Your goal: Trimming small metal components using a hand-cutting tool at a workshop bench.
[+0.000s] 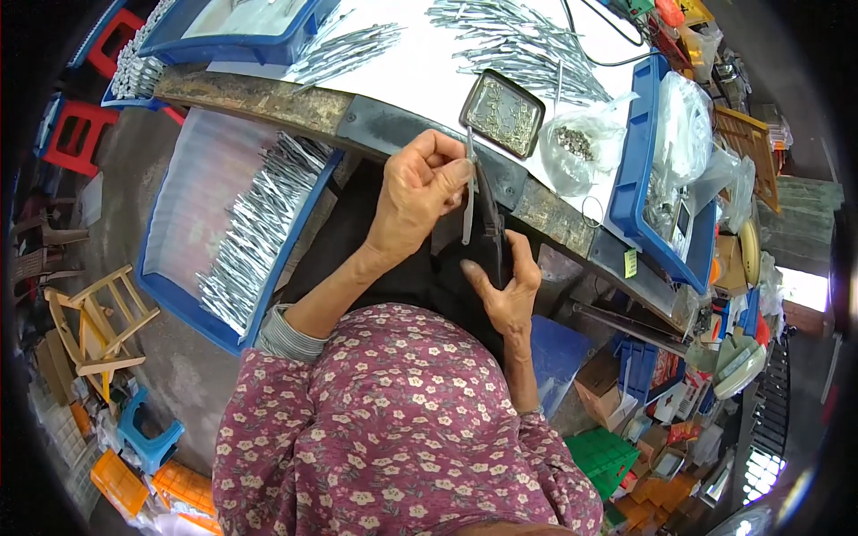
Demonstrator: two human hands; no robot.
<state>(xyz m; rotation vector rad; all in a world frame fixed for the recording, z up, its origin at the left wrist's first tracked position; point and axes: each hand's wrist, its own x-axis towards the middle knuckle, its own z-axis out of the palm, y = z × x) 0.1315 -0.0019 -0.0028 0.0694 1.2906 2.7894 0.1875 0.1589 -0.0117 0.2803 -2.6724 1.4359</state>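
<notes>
Between the thumb and fingers of my left hand (418, 189) is a narrow grey metal strip (467, 219), held upright near the table's front edge. My right hand (513, 288) is closed around the lower part of a long, dark tool (487, 201). Its shape resembles pliers, but its jaws are hard to make out. The tool stands right beside the strip; I cannot tell whether they touch. Just beyond my hands, a small dark tray (465, 105) contains many tiny metal pins. To its right sits an open clear plastic bag (559, 174) with small brownish metal parts inside.
Loose metal strips (527, 45) lie in piles across the white tabletop (416, 76). At my left, a blue bin (188, 314) holds many more strips. Another blue bin (636, 174) with plastic bags stands on the table's right. A cable (617, 62) runs along the back.
</notes>
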